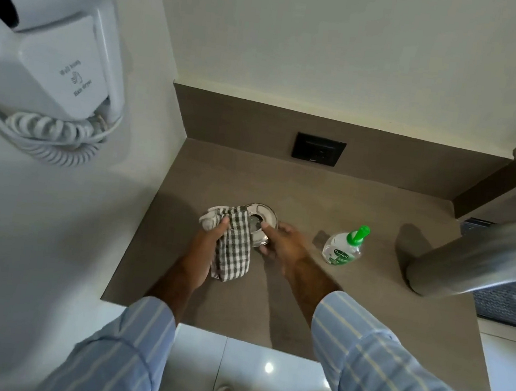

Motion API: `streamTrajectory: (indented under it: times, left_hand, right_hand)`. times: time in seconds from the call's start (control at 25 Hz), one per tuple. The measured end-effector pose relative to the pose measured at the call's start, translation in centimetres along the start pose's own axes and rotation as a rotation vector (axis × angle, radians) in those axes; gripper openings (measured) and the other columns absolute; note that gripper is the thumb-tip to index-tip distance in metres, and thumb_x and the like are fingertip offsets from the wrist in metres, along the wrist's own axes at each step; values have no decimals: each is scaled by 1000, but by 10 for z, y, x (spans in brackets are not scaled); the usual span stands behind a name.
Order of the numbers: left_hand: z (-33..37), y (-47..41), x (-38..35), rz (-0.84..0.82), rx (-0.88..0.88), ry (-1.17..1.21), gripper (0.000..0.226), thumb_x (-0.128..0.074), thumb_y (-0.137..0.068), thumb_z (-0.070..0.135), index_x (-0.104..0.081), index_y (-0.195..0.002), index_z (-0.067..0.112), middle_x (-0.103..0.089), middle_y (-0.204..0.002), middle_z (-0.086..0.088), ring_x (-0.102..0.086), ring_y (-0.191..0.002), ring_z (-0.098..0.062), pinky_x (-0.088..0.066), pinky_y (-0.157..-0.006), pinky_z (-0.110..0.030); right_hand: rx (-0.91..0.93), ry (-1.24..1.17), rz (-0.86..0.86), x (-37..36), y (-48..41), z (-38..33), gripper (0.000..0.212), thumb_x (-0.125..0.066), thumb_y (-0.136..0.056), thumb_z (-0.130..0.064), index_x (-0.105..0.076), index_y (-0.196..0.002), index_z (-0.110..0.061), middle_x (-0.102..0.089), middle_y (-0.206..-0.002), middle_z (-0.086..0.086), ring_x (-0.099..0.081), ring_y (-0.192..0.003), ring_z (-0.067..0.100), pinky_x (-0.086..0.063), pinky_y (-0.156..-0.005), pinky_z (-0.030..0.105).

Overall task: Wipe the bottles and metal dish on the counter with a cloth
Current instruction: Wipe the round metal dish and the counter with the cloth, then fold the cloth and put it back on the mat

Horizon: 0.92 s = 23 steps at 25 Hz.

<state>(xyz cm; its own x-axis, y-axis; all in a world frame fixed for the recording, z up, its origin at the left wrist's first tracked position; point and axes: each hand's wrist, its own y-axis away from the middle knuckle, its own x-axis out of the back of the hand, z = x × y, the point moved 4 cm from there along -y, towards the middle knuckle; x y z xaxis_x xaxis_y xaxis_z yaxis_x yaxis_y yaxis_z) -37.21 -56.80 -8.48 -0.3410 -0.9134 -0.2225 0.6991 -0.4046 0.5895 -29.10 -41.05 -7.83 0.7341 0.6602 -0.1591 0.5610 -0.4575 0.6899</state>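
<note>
A round metal dish (265,216) sits on the brown counter (270,294) near its middle. My left hand (208,247) grips a grey-and-white checked cloth (234,247), which drapes over the dish's left half. My right hand (283,240) holds the dish's right rim with thumb and fingers. A clear sanitiser bottle (343,248) with a green cap stands just right of my right hand. A tall steel bottle (476,261) stands at the counter's right side.
A white wall-mounted hair dryer (50,49) with a coiled cord hangs on the left wall. A black socket plate (318,149) sits in the back splash. The counter's front edge drops to a white tiled floor (229,364).
</note>
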Motion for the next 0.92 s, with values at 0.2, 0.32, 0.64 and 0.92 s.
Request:
streamTrajectory:
  times: [0.2,0.32,0.64,0.92]
  left_hand:
    - [-1,-17,-5,114,-28,-87,43,-68,-87,48,-68,-120,21,-76,-119,-4,-72,-109,-24,-53,-103,-47]
    - [1,-18,-5,151,-153,-297,32,-64,-84,49,-72,-104,24,-77,-109,-2,-73,-103,-21,-54,-101,-49]
    - [42,14,2,279,-145,-194,46,-63,-90,46,-64,-126,18,-71,-126,-8,-67,-114,-29,-50,-105,-51]
    - [156,91,-104,-164,-191,149,43,-66,-94,37,-68,-122,4,-77,-112,-19,-76,-100,-35,-62,-81,-47]
  right_hand:
    - [118,485,136,0,-17,1,18,-82,-87,-24,-73,-78,-11,-75,-80,11,-74,-74,20,-66,-75,33]
    - [176,657,172,-1,-20,1,38,-83,-86,-27,-56,-60,-18,-70,-72,7,-70,-63,16,-60,-59,22]
    - [546,1080,126,-17,38,-40,40,-51,-104,-42,-73,-111,-10,-72,-111,14,-67,-105,31,-52,-89,39]
    - [367,405,-362,-14,149,-139,28,-78,-88,-38,-75,-105,-15,-84,-92,1,-79,-76,12,-59,-60,20]
